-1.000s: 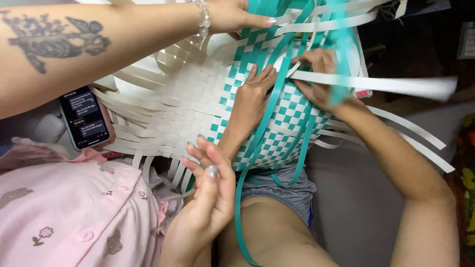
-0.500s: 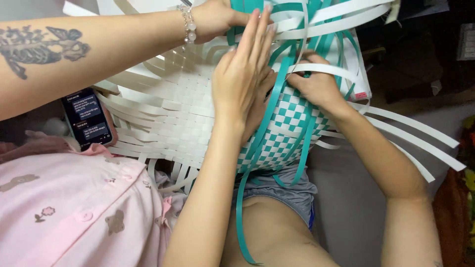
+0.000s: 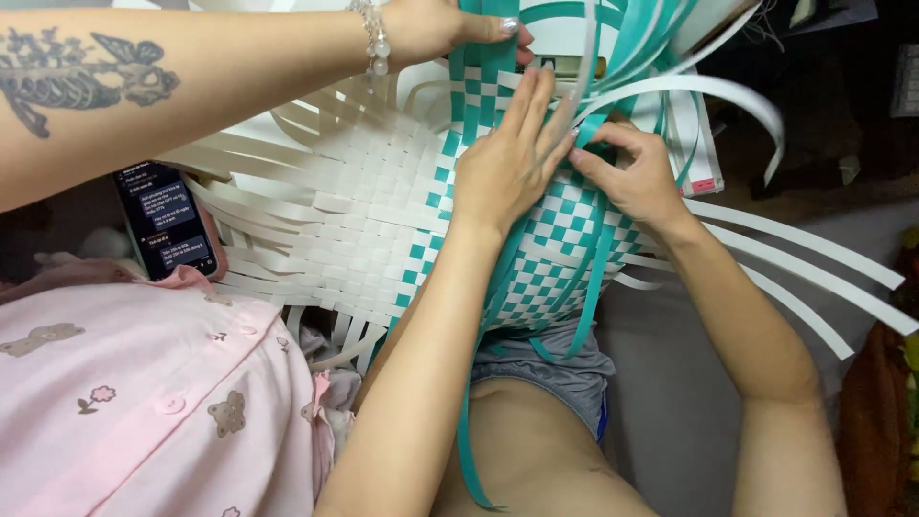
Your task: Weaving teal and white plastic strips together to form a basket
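A half-woven mat of white and teal plastic strips [image 3: 364,211] lies over my lap. My left hand [image 3: 503,163] rests flat on its teal-and-white checkered part, fingers stretched toward the far edge, holding nothing. Just to the right, my right hand [image 3: 632,177] pinches a plastic strip [image 3: 595,134] at the weave's edge with thumb and fingertips. A co-worker's tattooed arm reaches in from the left. That person's hand [image 3: 445,27], with a bead bracelet, presses on the upright teal strips at the top.
Loose white strips [image 3: 814,268] fan out to the right, and loose teal strips [image 3: 469,450] hang down by my waist. A phone [image 3: 165,222] with a lit screen lies at the left beside the co-worker's pink patterned shirt [image 3: 144,402].
My left hand spread flat and slid up over the checkered weave. A co-worker's lower hand with painted nails left the view. The white strip by my right hand bent into an arc.
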